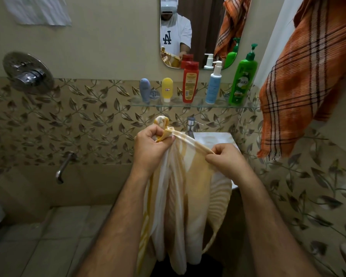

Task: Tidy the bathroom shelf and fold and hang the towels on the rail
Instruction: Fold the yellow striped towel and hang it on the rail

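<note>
The person holds a yellow-and-white striped towel (180, 198) in front of the body, before the washbasin (214, 137). The left hand (151, 145) has its fingers (164, 139) clenched round a bunched corner of the towel, a loop of cloth standing up above the fist. The right hand (227, 157) pinches the towel's upper edge between thumb and fingers, so that the edge runs taut from one hand to the other. The rest of the towel hangs down in loose folds between the forearms. On the far wall a glass shelf (190, 105) carries five containers upright in a row, from left to right: a blue tube (145, 89), a yellow tube (166, 89), a red bottle (190, 81), a white-and-blue pump bottle (214, 82) and a green pump bottle (243, 76). An orange checked towel (306, 82) hangs at the upper right, near the green pump bottle; its support is out of view. A mirror (200, 31) above the shelf reflects the person and the bottles. A chrome tap (190, 124) stands at the far edge of the washbasin. On the left wall sit a round chrome shower control (28, 73) and, lower, a spout (64, 166).
</note>
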`<state>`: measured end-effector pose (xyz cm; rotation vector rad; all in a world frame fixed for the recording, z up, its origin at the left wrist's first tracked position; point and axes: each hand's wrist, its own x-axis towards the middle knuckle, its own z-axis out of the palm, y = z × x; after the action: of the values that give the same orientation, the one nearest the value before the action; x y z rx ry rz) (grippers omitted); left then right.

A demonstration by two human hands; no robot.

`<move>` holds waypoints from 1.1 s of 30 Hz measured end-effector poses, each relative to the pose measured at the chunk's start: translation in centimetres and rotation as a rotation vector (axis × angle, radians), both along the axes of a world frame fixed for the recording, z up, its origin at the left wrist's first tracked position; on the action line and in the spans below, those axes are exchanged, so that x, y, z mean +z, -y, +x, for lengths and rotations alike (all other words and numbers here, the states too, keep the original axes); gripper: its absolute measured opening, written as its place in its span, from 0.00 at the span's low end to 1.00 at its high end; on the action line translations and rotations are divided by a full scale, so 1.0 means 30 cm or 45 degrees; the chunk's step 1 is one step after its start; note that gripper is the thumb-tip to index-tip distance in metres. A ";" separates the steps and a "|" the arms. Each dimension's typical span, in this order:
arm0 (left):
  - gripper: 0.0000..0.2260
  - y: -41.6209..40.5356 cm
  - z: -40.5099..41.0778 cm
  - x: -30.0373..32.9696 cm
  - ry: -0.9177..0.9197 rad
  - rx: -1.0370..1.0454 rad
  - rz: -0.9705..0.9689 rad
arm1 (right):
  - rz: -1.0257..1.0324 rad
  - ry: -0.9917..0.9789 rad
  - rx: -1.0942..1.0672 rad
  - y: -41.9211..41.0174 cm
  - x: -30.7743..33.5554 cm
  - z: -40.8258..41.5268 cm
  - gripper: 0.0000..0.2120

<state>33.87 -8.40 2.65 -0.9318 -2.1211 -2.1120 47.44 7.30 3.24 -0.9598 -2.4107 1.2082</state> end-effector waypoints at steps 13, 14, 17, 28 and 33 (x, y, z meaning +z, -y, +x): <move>0.10 0.053 -0.073 -0.032 0.015 0.221 -0.092 | -0.291 -0.029 -0.001 -0.094 -0.009 0.064 0.04; 0.09 0.054 -0.074 -0.037 0.028 0.220 -0.106 | -0.458 -0.134 0.093 -0.088 0.013 0.072 0.05; 0.08 0.053 -0.069 -0.043 0.053 0.195 -0.158 | -1.042 -0.467 0.416 -0.062 0.097 0.085 0.19; 0.08 0.047 -0.053 -0.064 0.127 0.128 -0.225 | 0.496 -0.520 -0.256 -0.030 0.090 -0.034 0.05; 0.05 0.048 -0.015 -0.041 0.351 -0.016 -0.117 | 0.098 -0.691 -0.236 0.001 0.095 -0.064 0.07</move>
<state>33.41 -9.82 1.43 -0.6956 -2.3595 -2.2840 45.52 7.26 6.07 -0.6986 -1.8847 1.1222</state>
